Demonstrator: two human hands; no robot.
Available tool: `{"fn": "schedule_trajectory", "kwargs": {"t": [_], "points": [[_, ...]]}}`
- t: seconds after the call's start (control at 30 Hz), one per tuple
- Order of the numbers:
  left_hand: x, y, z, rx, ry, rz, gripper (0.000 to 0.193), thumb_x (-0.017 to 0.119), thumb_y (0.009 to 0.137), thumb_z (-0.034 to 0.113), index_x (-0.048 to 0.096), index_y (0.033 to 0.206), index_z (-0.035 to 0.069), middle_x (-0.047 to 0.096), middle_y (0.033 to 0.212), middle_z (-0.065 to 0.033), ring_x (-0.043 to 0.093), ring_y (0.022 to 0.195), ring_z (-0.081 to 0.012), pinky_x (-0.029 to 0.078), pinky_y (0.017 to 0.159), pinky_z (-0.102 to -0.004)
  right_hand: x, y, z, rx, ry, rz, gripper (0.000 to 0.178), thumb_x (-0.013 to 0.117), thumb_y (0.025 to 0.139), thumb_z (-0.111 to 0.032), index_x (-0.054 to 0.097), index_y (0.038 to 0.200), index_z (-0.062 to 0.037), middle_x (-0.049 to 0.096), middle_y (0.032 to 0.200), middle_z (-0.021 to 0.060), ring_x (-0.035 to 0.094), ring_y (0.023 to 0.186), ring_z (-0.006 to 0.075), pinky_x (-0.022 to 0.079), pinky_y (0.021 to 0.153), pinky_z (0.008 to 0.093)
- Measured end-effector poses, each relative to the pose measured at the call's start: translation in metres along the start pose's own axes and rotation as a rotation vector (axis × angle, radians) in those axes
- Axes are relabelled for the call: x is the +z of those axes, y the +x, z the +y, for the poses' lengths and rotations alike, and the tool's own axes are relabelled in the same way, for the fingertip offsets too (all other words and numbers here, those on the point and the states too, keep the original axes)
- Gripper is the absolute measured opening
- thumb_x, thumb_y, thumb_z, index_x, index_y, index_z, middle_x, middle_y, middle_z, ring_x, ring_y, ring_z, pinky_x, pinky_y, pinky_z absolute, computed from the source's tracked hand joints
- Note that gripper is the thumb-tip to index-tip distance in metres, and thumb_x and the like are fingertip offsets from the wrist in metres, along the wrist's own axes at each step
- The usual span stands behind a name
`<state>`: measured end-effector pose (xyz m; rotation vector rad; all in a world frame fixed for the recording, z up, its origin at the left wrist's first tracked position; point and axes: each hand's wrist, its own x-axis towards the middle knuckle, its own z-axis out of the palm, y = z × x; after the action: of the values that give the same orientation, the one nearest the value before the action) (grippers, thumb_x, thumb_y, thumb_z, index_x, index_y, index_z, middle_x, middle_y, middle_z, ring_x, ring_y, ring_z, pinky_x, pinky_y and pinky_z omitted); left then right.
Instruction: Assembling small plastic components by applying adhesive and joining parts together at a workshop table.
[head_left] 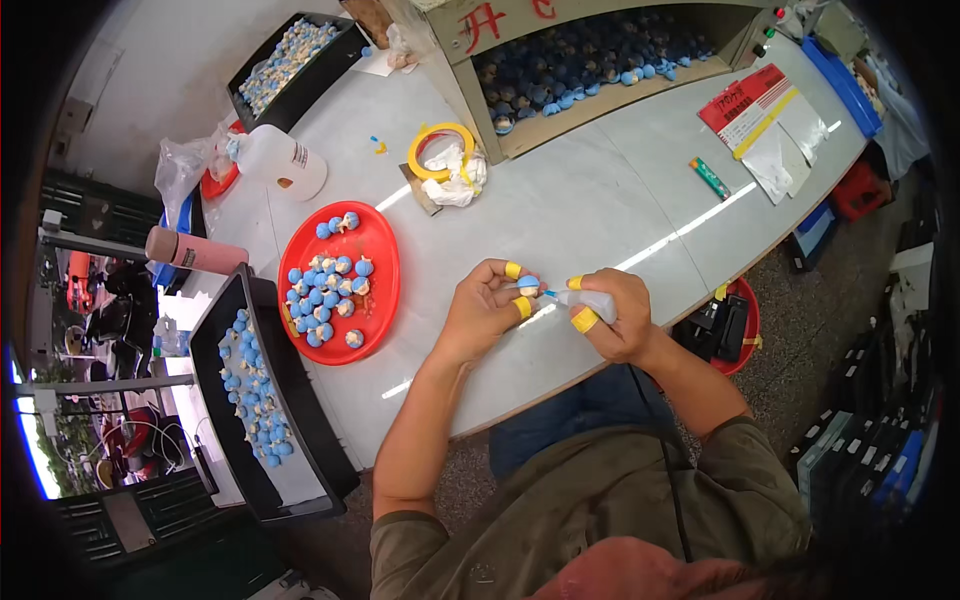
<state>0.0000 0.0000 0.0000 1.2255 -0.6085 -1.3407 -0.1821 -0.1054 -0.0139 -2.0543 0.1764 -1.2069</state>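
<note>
Between the taped fingertips of my left hand (487, 308) is a small figure piece (528, 286) with a blue rounded top and a pale lower part. My right hand (617, 312) grips a translucent squeeze bottle (588, 301), its blue nozzle touching or almost touching the piece. Yellow tape wraps the thumb and a finger of each hand. To the left, a round red plate (377, 322) carries many similar blue-and-pale pieces, some joined in a short row at its far end.
A black tray (268, 345) of blue pieces stands left; another black tray (335, 55) lies at the back. A white jug (300, 165), a pink bottle (205, 252) and a yellow tape roll (418, 170) are nearby. An open-fronted box (478, 130) of blue pieces stands behind.
</note>
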Motion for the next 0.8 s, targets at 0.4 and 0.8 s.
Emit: {"fn": "schedule_trajectory", "kwargs": {"t": [0.4, 0.8], "points": [[0.0001, 0.0012, -0.0033, -0.004, 0.018, -0.012, 0.035, 0.063, 0.08, -0.011, 0.049, 0.11, 0.0, 0.059, 0.112, -0.014, 0.061, 0.11, -0.0226, 0.05, 0.094, -0.0311, 0.0022, 0.0036, -0.0003, -0.026, 0.009, -0.021, 0.023, 0.07, 0.074, -0.003, 0.057, 0.092, 0.0023, 0.064, 0.073, 0.015, 0.054, 0.049, 0.0246, 0.04, 0.047, 0.0334], [-0.0004, 0.0012, -0.0061, 0.022, 0.038, -0.017, 0.035, 0.063, 0.08, -0.01, 0.049, 0.11, -0.001, 0.06, 0.112, -0.0147, 0.062, 0.107, -0.0202, 0.05, 0.094, -0.0304, 0.0006, 0.0028, -0.001, -0.017, -0.019, 0.006, 0.022, 0.07, 0.073, -0.002, 0.057, 0.09, 0.0024, 0.064, 0.071, 0.015, 0.054, 0.048, 0.0252, 0.04, 0.046, 0.0332]]}}
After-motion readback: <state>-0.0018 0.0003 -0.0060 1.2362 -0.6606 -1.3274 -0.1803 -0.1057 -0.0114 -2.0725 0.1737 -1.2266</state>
